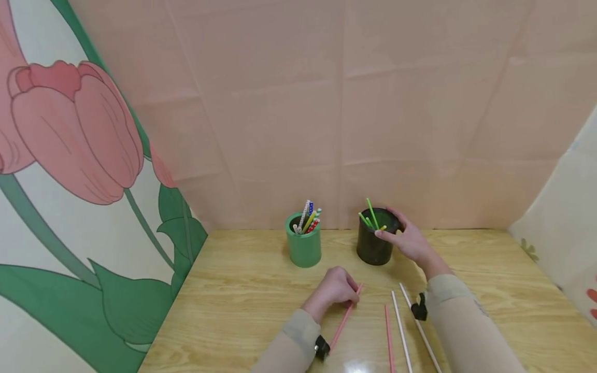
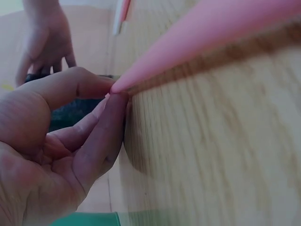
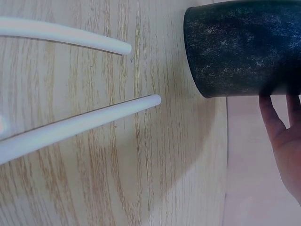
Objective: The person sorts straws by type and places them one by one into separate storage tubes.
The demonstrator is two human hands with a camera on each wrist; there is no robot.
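Low over the table, my left hand (image 1: 337, 288) pinches a pink straw (image 1: 342, 325) near its far end between thumb and fingers. The left wrist view shows the straw (image 2: 188, 44) slanting up and away from the fingertips. My right hand (image 1: 410, 241) grips the black cup (image 1: 374, 249) at its right side, thumb at the near rim and fingers round the far side. Several green straws (image 1: 372, 213) stand in that cup, which is upright on the table. In the right wrist view, fingers (image 3: 270, 115) press against the cup's wall.
A green cup (image 1: 304, 251) with several patterned straws stands left of the black one. Between my forearms lie another pink straw (image 1: 389, 336) and two white straws, one (image 1: 401, 331) beside it and one (image 1: 422, 334) by my right wrist. A pink-beige backdrop (image 1: 340, 129) rises behind the table.
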